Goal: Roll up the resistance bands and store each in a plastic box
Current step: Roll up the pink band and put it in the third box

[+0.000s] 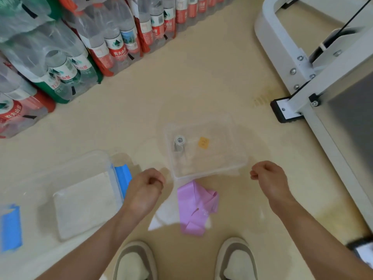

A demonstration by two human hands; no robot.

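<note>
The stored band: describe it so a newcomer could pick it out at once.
On the beige floor ahead of the person's shoes sits the central clear plastic box. Near its left wall is a small pale grey roll beside an orange sticker. Unlike the lilac band crumpled loose on the floor outside, it is tightly wound and boxed.

- A clear rectangular plastic box [212, 168] stands on the beige floor, holding a small rolled grey band [179, 143] and an orange square sticker [203, 142].
- A crumpled lilac resistance band [193, 207] lies just nearer than the box.
- The left hand [145, 184] hovers at the box's left and the right hand [266, 176] at its right. Both have curled fingers; any hold is unclear.
- A second clear blue-clipped box [84, 203] sits farther left.
</note>
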